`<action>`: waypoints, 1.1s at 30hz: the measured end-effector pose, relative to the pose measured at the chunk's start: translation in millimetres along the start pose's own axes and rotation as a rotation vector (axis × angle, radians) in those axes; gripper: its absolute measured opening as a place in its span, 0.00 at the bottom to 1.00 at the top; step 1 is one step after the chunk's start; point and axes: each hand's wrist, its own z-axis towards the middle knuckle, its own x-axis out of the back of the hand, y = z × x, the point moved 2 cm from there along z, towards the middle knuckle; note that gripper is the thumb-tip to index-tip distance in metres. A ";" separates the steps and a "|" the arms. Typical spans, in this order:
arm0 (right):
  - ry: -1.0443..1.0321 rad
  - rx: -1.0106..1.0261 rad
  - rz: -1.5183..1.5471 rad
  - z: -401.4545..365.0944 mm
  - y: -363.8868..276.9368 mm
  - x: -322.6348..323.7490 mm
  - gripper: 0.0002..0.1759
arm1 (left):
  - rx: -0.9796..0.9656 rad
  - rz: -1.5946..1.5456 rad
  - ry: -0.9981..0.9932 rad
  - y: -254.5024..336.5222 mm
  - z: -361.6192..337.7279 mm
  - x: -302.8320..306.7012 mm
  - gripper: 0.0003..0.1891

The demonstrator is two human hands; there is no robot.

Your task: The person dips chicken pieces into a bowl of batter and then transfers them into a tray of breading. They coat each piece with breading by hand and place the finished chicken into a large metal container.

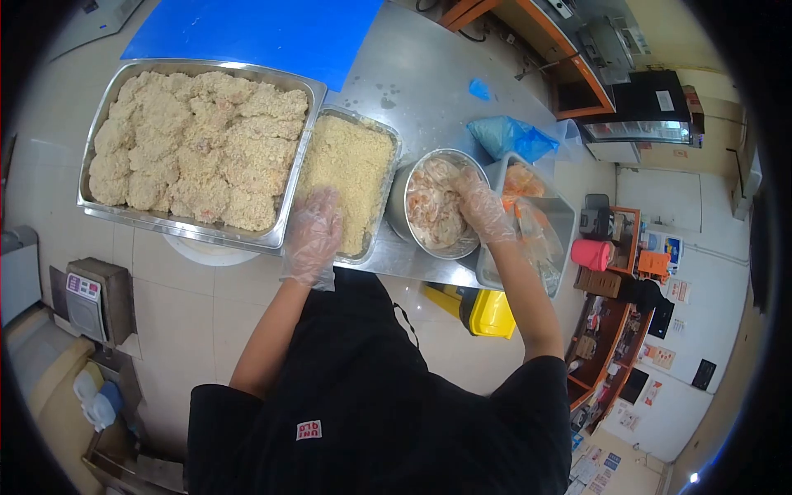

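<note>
My left hand (313, 233), in a clear plastic glove, lies at the near left part of a metal tray of pale breadcrumbs (351, 169), its fingers stretched out over the crumbs. My right hand (483, 206), gloved too, reaches over the rim of a round metal pot (399, 216). Its fingers curl down onto the pale, wet raw meat (435, 206) inside; the fingertips are partly hidden among the pieces. Left of the crumbs, a large metal pan (285, 216) is filled with rows of crumb-coated pieces (198, 148).
Right of the pot stands a grey plastic tub (557, 239) holding bags with orange contents. A blue plastic bag (511, 140) lies behind it. A blue board (256, 33) is at the back left of the metal table (412, 70). A yellow bin (492, 315) stands below the front edge.
</note>
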 end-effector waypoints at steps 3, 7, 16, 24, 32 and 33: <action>-0.111 -0.072 0.096 11.4 19.4 -20.3 0.25 | -0.013 -0.007 -0.002 -3.0 -0.7 -5.7 0.26; -0.238 -0.006 -0.006 14.5 -3.0 8.8 0.23 | -0.007 -0.003 0.017 -4.4 -3.9 -11.0 0.27; 0.050 0.154 -0.003 3.9 -10.1 80.3 0.21 | -0.040 0.005 -0.009 0.6 -3.5 -5.7 0.29; -0.056 0.044 0.015 -19.3 -38.0 144.8 0.19 | -0.023 0.276 -0.025 11.1 103.2 -5.0 0.34; 0.030 0.038 0.105 -30.0 -42.9 144.8 0.19 | -0.179 0.305 -0.297 17.7 82.2 -51.1 0.41; 0.030 0.047 0.083 -29.3 -44.2 144.5 0.19 | -0.179 0.286 -0.323 21.4 70.9 -48.0 0.42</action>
